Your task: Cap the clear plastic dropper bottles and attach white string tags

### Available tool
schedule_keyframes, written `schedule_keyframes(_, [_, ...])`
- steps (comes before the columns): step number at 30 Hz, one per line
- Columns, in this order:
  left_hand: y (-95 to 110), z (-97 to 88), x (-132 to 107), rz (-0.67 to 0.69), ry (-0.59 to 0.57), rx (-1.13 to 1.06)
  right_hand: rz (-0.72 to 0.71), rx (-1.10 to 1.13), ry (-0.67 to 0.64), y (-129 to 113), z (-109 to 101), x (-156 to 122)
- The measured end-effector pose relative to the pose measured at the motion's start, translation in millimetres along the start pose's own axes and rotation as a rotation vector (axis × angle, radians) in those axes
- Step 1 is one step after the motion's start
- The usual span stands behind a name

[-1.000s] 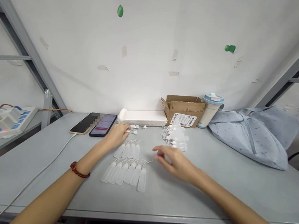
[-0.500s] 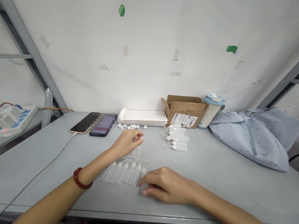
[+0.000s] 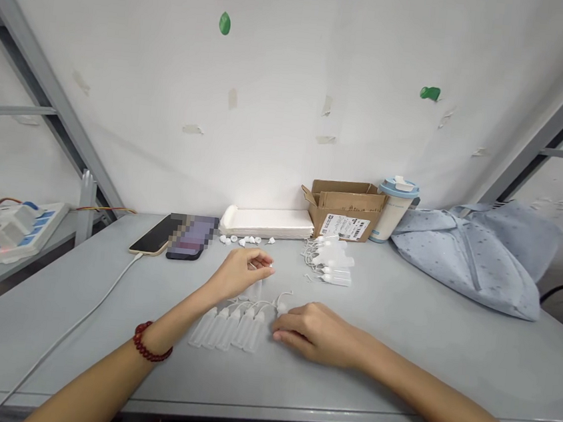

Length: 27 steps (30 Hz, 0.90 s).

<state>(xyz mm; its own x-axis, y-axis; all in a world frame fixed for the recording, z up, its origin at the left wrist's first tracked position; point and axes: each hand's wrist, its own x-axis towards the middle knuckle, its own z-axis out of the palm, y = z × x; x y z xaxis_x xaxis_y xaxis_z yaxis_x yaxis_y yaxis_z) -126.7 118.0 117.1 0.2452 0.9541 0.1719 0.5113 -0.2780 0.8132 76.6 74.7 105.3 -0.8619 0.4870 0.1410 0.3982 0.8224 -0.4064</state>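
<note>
My left hand [image 3: 242, 273] is raised over the middle of the table, its thumb and forefinger pinched on a small white cap [image 3: 271, 265]. My right hand [image 3: 316, 333] is closed around a small plastic bottle [image 3: 281, 309]; its white top and thin tube stick out above the fingers, while its body is hidden. Left of that hand, several translucent bottles [image 3: 229, 330] lie side by side with thin tubes pointing away from me. Another clear bottle [image 3: 253, 292] is partly covered by my left hand. Loose white caps [image 3: 243, 241] are scattered farther back.
More bottles with tubes [image 3: 334, 260] are piled before a cardboard box [image 3: 349, 208]. A lidded cup [image 3: 392, 216] and blue cloth bag [image 3: 472, 258] stand right. White envelopes [image 3: 270, 222] lie against the wall. Two phones [image 3: 151, 234] and a cable [image 3: 84, 314] are at left.
My right hand has lifted the bottle slightly up and away from the row, so its top and tube now show. The left hand has shifted slightly right with the cap.
</note>
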Motion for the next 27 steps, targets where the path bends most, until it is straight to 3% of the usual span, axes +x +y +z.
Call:
schedule_keyframes(6, [-2,0.1,0,-0.133,-0.048,-0.256,0.091,-0.260,0.068,10,-2,1])
schedule_keyframes(12, [5,1.0,0,-0.211,-0.083,-0.349,0.072,-0.344,0.161,14,0,1])
schedule_keyframes(18, [8,1.1,-2,-0.212,-0.159,-0.432,0.016,-0.349,0.194,11,0,0])
schedule_keyframes(27, [7,0.8,-4,-0.166,-0.208,-0.497,0.045,-0.219,0.191,14,0,1])
